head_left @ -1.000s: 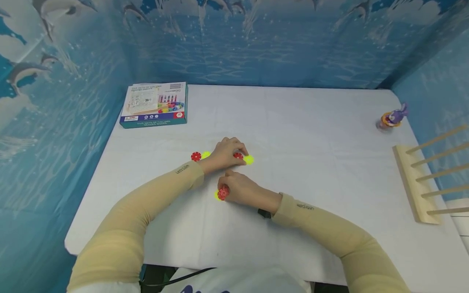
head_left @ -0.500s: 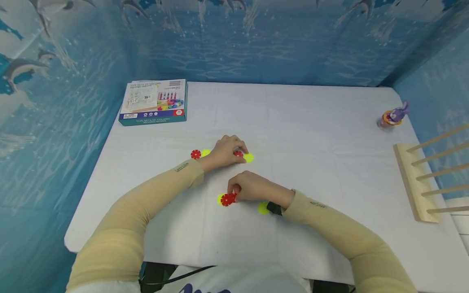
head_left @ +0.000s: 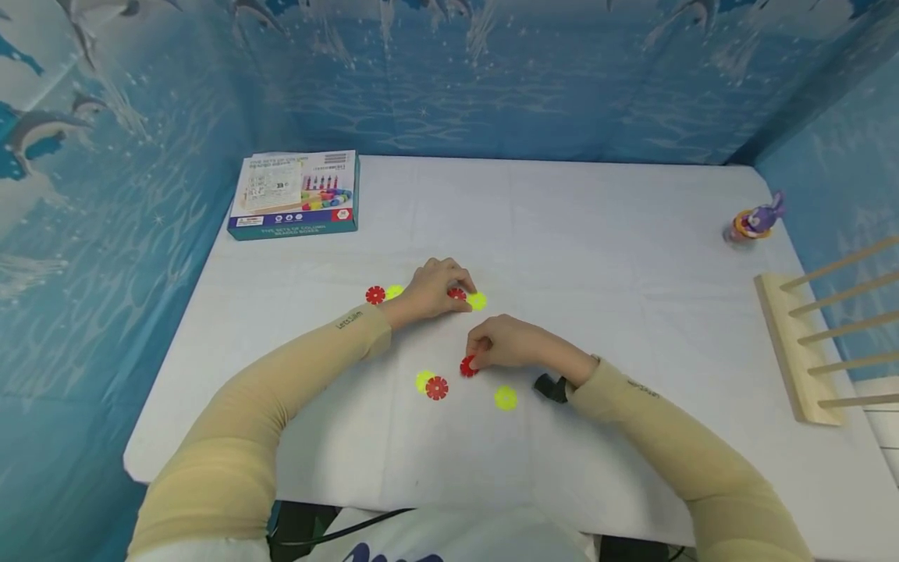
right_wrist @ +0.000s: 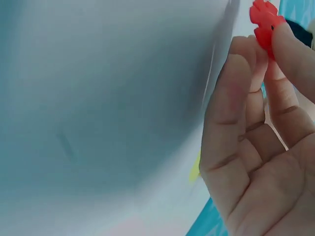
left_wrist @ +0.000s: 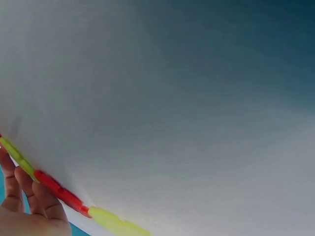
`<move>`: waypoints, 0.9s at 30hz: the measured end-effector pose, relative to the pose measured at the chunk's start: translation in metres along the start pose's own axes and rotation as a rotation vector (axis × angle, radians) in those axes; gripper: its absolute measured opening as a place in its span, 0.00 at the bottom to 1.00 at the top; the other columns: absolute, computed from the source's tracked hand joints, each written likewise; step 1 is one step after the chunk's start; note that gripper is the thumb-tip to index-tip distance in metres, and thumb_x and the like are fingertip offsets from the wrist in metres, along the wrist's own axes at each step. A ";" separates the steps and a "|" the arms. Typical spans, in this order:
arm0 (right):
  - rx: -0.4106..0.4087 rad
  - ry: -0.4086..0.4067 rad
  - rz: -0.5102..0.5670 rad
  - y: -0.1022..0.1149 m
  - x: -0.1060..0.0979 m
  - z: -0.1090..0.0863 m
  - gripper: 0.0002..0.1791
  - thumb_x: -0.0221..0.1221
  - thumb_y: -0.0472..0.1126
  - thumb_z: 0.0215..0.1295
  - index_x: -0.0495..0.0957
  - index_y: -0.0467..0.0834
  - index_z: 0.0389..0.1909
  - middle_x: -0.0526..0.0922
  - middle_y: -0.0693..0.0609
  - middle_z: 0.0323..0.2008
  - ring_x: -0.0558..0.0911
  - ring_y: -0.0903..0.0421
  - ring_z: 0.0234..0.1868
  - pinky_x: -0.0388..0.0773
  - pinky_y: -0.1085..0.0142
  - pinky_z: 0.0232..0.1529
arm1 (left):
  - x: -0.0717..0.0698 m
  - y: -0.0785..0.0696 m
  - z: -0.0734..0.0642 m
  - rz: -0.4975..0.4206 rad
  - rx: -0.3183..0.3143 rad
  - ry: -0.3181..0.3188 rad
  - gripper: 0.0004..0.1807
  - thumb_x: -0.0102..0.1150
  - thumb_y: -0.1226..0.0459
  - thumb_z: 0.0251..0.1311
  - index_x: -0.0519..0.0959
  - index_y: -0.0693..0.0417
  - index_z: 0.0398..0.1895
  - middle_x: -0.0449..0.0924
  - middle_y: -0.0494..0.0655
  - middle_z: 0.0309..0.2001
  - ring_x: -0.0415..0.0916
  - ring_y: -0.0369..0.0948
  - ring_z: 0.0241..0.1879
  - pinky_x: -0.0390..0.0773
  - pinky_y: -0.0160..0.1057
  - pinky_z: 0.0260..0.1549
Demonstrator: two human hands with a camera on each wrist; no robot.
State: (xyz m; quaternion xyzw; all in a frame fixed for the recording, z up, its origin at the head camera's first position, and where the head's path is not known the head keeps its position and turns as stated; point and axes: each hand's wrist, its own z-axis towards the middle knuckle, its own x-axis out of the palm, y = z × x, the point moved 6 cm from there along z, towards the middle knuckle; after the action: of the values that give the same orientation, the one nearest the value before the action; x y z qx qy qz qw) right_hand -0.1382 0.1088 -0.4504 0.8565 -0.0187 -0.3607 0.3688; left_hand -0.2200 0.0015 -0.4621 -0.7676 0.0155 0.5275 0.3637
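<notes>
My right hand (head_left: pixel 516 341) pinches a red notched plastic disc (head_left: pixel 467 366) between thumb and fingers, over the white table. In the right wrist view this red disc (right_wrist: pixel 265 24) stands up at the fingertips. Farther back, my left hand (head_left: pixel 430 290) holds a chain of joined red and yellow discs. Its left end is a red disc (head_left: pixel 375 295), its right end a yellow disc (head_left: pixel 477 301); the hand covers the middle. In the left wrist view the fingers lie along the red link (left_wrist: pixel 61 191). Nearer me lie a yellow disc (head_left: pixel 506 398) and a red disc (head_left: pixel 437 388) overlapping another yellow one (head_left: pixel 422 381).
A boxed toy set (head_left: pixel 295 195) lies at the back left of the white table (head_left: pixel 597 234). At the right stand a purple figurine (head_left: pixel 758 221) and a wooden rack with pegs (head_left: pixel 797 351). Dolphin-print curtains (head_left: pixel 449 94) hang around the back and sides.
My right hand has moved right from the loose discs, carrying one red disc and leaving a red and a yellow behind. A yellow disc under its wrist is now uncovered. The left hand stays put.
</notes>
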 end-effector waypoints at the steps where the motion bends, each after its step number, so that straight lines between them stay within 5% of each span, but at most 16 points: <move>1: 0.009 -0.011 0.005 -0.003 -0.003 -0.001 0.03 0.64 0.41 0.64 0.83 0.46 0.34 0.82 0.56 0.28 0.76 0.61 0.30 0.72 0.68 0.36 | 0.000 0.000 0.000 0.000 0.000 0.000 0.15 0.69 0.55 0.58 0.82 0.44 0.47 0.75 0.45 0.55 0.66 0.46 0.54 0.64 0.49 0.56; 15: 0.174 -0.233 0.115 -0.055 -0.053 -0.004 0.10 0.64 0.44 0.65 0.81 0.42 0.41 0.81 0.50 0.29 0.74 0.57 0.29 0.70 0.67 0.33 | 0.000 0.002 0.001 -0.025 -0.019 0.001 0.13 0.70 0.56 0.57 0.83 0.44 0.46 0.76 0.43 0.54 0.66 0.45 0.54 0.63 0.50 0.57; 27: 0.260 -0.332 0.076 -0.070 -0.072 0.006 0.11 0.64 0.44 0.64 0.80 0.41 0.40 0.80 0.49 0.33 0.73 0.54 0.34 0.68 0.66 0.35 | 0.004 0.005 0.004 -0.022 -0.023 -0.002 0.13 0.70 0.55 0.57 0.83 0.42 0.45 0.76 0.43 0.53 0.65 0.44 0.54 0.63 0.49 0.58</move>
State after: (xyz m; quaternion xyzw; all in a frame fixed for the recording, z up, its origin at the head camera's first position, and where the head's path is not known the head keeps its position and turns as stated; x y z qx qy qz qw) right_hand -0.2114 0.1775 -0.4551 0.8245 -0.1577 -0.4771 0.2604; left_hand -0.2234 0.0012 -0.4686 -0.7713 0.0008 0.5245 0.3606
